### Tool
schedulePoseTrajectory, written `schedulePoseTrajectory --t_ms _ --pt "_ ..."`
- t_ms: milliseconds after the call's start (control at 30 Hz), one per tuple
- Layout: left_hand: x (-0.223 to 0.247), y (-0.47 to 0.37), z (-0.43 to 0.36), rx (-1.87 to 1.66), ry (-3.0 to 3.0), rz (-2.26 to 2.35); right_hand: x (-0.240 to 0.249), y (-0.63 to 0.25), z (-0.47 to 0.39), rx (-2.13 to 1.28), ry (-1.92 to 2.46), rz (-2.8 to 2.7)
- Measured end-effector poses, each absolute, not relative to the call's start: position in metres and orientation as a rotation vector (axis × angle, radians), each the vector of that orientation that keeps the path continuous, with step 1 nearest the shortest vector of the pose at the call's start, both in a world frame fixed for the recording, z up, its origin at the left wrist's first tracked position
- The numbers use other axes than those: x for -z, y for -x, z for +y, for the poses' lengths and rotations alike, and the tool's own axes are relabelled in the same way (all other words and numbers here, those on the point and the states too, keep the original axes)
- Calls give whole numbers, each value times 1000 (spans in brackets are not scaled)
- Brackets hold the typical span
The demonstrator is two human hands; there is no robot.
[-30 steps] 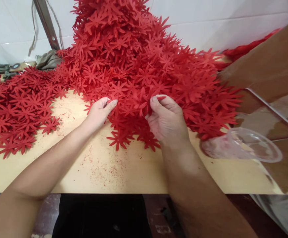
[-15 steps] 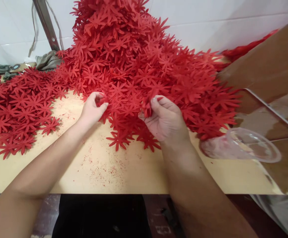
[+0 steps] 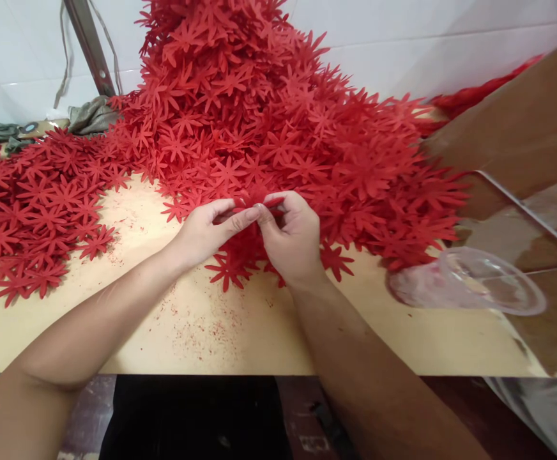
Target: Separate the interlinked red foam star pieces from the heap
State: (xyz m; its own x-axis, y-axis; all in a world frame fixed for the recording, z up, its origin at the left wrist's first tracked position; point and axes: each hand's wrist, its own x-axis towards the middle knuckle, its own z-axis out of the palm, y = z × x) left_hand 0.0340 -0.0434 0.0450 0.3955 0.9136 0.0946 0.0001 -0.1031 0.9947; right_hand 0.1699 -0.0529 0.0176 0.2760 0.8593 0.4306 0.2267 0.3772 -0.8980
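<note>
A large heap of red flower-shaped pieces point(image 3: 240, 121) rises at the back of the pale tabletop point(image 3: 202, 345). In front of it my left hand point(image 3: 206, 230) and my right hand point(image 3: 292, 236) meet, thumbs touching. Between them they pinch red petal pieces point(image 3: 254, 199), whose petals stick up above the thumbs. How many pieces are held cannot be told. More red flower pieces point(image 3: 230, 271) lie on the table just below the hands, partly covered by my right hand.
A lower spread of red pieces point(image 3: 34, 211) covers the left side. On the right stand a clear plastic tub point(image 3: 417, 284) lying on its side and a brown cardboard box point(image 3: 513, 140). Grey-green cloth point(image 3: 94, 116) lies at the back left. Red crumbs dot the table.
My hands were apart and have come together, the left moving right and the right moving left. A flower piece now shows to the right of my right wrist.
</note>
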Motion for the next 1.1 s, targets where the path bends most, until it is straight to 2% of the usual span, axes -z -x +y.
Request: schedulePoseTrajectory --t_ms 367,800,967,1100 --pt "-47 -32 -33 -1083 -1374 1119 -20 -172 -51 -650 1092 -1193" --pt "-41 -25 -22 -1082 -1148 1031 -11 -185 -42 -783 1016 -997" --pt "-36 -18 -14 -1232 -1389 1182 -13 -182 -44 -891 979 -1018" --pt "-41 -16 -20 -1386 -1623 1226 -16 -179 -46 -794 1047 -1095"
